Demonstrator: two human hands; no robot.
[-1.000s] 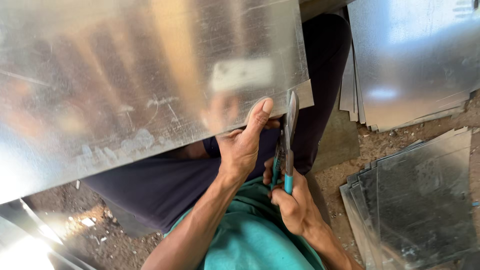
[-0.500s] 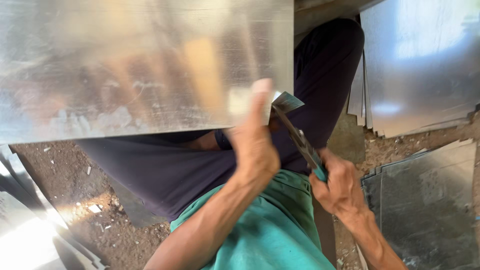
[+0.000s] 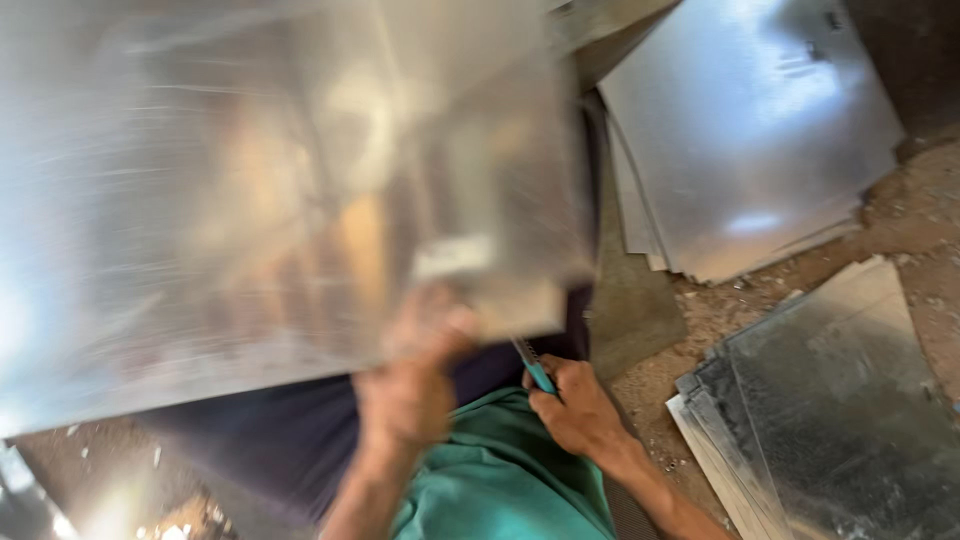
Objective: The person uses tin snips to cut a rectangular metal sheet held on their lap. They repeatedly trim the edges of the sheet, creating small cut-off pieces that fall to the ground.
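Lowered, the blurred metal sheet now hides most of the snips.

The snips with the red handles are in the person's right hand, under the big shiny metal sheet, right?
Not quite: the head view shows the handles are teal, not red. The metal snips with teal handles are in the right hand, under the edge of the big shiny metal sheet, which the left hand grips.

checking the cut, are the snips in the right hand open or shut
Cannot tell: the snips show only teal handles in the right hand; the metal sheet hides the blades.
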